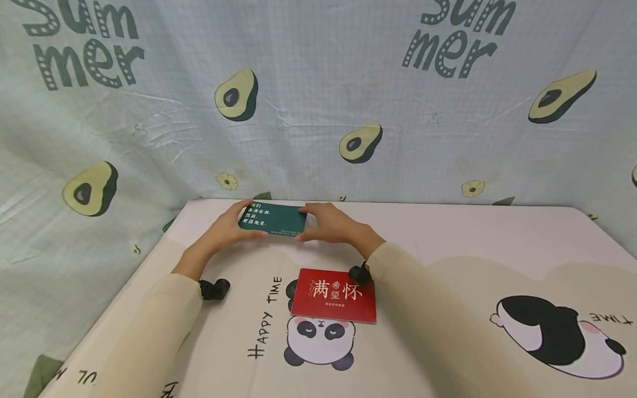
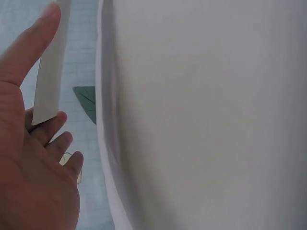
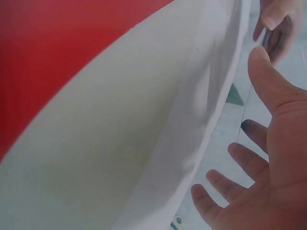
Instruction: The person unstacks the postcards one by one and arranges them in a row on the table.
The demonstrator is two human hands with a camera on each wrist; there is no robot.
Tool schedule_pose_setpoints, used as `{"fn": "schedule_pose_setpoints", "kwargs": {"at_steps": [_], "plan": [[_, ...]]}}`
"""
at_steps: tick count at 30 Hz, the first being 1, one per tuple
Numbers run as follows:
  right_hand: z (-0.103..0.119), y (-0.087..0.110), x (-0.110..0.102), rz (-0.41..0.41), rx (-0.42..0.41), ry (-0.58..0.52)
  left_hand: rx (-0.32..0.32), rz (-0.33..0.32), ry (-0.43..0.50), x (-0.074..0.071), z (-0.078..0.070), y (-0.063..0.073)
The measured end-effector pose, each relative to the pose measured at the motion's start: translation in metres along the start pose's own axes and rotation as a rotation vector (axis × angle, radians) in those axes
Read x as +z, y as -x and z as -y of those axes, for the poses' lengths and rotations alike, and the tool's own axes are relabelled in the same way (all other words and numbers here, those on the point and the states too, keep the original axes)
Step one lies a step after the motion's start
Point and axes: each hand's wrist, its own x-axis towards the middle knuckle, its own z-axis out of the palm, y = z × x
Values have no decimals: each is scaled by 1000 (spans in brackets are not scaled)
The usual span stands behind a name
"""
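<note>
A dark green card (image 1: 281, 218) with white lettering is raised near the far table edge, its printed face toward the head camera. My left hand (image 1: 226, 226) grips its left end, thumb at the lower edge and fingers at the upper. The right hand (image 1: 333, 224) holds the right end between thumb and forefinger at the corners. In the left wrist view the card's pale side (image 2: 50, 81) shows as a narrow slanted strip. The right wrist view catches the right hand (image 3: 283, 148) with its other fingers spread.
A red card (image 1: 333, 307) with white and gold lettering lies on the table, partly under the right wrist strap (image 1: 360, 274) in the head view. The pale table cover (image 1: 423, 354) bears panda prints. Behind the table hangs an avocado-patterned curtain (image 1: 298, 83).
</note>
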Motion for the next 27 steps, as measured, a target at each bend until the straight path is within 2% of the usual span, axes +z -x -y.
{"fn": "schedule_pose_setpoints", "kwargs": {"at_steps": [7, 18, 27], "plan": [[3, -4, 2, 40, 24, 71, 43, 27, -28, 4, 7, -7], [11, -14, 15, 83, 95, 171, 15, 70, -84, 6, 19, -7], [9, -14, 17, 89, 104, 192, -2, 87, -118, 7, 16, -6]]}}
